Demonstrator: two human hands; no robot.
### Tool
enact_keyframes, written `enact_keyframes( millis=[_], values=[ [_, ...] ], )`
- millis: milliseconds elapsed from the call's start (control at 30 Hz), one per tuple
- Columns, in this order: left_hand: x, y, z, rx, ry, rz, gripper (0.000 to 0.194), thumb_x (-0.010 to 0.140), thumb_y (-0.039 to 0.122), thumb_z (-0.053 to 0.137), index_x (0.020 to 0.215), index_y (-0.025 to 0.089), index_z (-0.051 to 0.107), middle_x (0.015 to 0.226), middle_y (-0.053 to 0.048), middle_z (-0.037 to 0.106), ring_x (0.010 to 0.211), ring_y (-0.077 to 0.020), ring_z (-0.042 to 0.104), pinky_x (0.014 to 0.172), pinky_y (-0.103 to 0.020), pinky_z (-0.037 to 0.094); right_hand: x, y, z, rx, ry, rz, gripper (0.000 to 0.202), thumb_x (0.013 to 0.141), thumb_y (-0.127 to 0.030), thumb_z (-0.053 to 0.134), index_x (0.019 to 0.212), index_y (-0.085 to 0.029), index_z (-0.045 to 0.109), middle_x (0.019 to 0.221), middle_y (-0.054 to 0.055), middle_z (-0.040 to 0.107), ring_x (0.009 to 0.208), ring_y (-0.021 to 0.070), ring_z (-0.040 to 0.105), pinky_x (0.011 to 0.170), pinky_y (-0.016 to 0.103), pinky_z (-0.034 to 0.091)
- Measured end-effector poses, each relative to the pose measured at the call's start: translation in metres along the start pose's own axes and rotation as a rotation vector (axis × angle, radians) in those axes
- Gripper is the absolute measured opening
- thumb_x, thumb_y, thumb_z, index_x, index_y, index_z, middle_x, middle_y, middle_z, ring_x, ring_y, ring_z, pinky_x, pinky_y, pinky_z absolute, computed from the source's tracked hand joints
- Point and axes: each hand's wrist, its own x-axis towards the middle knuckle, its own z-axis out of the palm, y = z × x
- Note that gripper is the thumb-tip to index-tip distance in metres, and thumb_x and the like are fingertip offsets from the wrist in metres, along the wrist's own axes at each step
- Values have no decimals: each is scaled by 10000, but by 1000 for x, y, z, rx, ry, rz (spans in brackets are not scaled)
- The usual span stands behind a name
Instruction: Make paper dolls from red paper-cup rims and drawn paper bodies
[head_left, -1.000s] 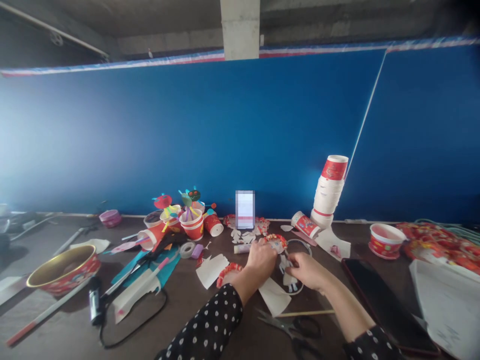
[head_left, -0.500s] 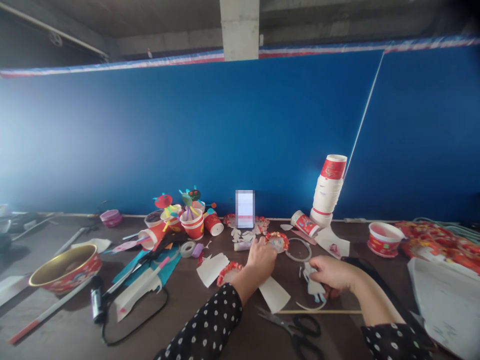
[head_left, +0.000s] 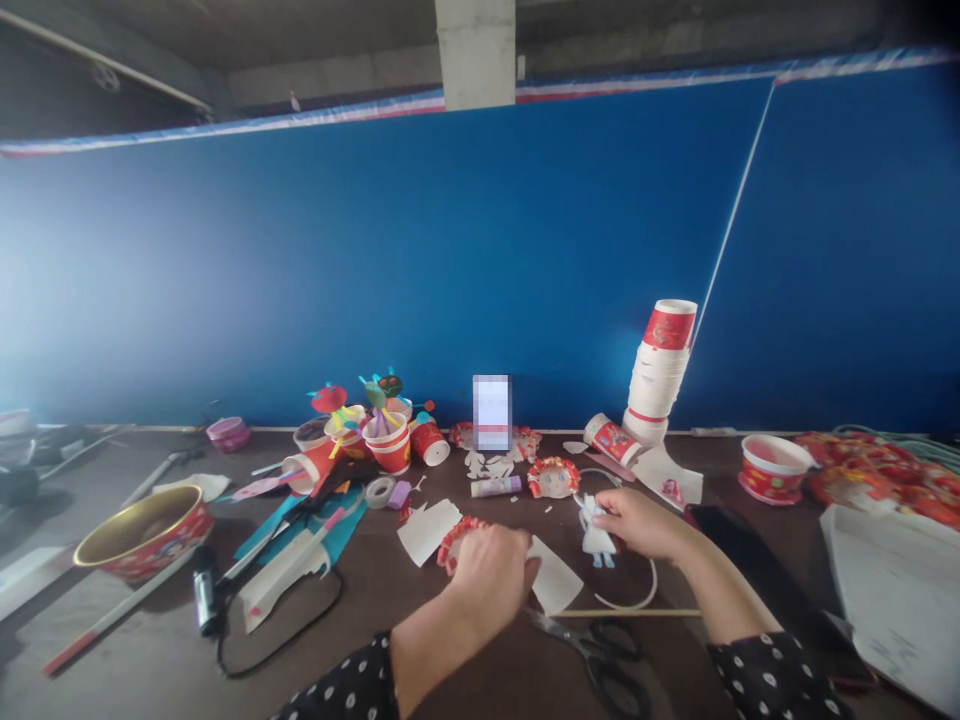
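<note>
My right hand [head_left: 643, 525] pinches a white paper doll body [head_left: 598, 535] with a dress shape and blue feet, just above the dark table. Beyond it lies a round doll face ringed with red crinkled trim [head_left: 554, 479]. My left hand [head_left: 491, 575] is closed, knuckles up; its fingertips and anything in them are hidden. Partly behind it is a second red-trimmed ring [head_left: 454, 545]. A white paper piece [head_left: 553, 577] lies right of that hand, and scissors [head_left: 592, 650] rest nearer me. A glue stick [head_left: 495, 487] lies farther back.
Behind the glue stick are paper scraps [head_left: 489, 465] and a propped phone [head_left: 492, 412]. A tall cup stack [head_left: 660, 375] leans at the back right. Decorated cups [head_left: 387, 445], a gold-lined bowl [head_left: 146, 535] and a corded glue gun [head_left: 204, 590] occupy the left. A thin stick [head_left: 637, 612] lies in front.
My left hand has drawn back toward me from near the glue stick, uncovering it. My right hand has moved left and away from me with the paper doll body, now more upright.
</note>
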Motion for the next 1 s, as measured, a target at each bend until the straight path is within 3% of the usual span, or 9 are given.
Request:
enact_keyframes(
  millis=[200, 367, 533, 767, 1000],
  values=[
    [-9, -3, 20, -70, 52, 196, 181, 780, 268, 480, 821, 190, 638, 885, -52, 584, 860, -201, 498, 746, -296, 400, -6, -22, 8, 204, -27, -85, 117, 738, -264, 502, 802, -169, 528, 573, -49, 529, 485, 73, 451, 473, 184, 328],
    [-4, -4, 28, -137, 71, 248, 175, 796, 224, 466, 773, 163, 629, 869, -54, 576, 838, -183, 485, 741, -275, 398, -6, -34, 38, 365, -118, -22, 114, 713, -270, 538, 742, -164, 509, 524, -41, 546, 436, 69, 474, 392, 155, 315],
    [-9, -7, 34, -280, 112, 233, 203, 814, 189, 431, 741, 145, 615, 846, -64, 562, 828, -157, 491, 755, -252, 394, 1, -25, 60, 265, -112, 99, 94, 679, -247, 559, 677, -165, 512, 451, -38, 547, 431, 100, 533, 377, 154, 338],
    [-17, -5, 36, -320, 178, 162, 199, 800, 184, 428, 791, 165, 625, 850, -49, 557, 846, -166, 472, 786, -269, 380, -3, -28, 53, 82, -94, -44, 78, 710, -256, 513, 703, -186, 546, 444, -43, 563, 425, 104, 551, 453, 171, 372],
    [-18, -3, 35, -338, 174, 104, 211, 781, 164, 413, 797, 162, 623, 860, -54, 539, 850, -173, 460, 793, -284, 381, -10, -40, 50, -110, -59, 4, 80, 698, -245, 542, 758, -194, 555, 518, -24, 621, 464, 110, 583, 500, 181, 358]
  ],
)
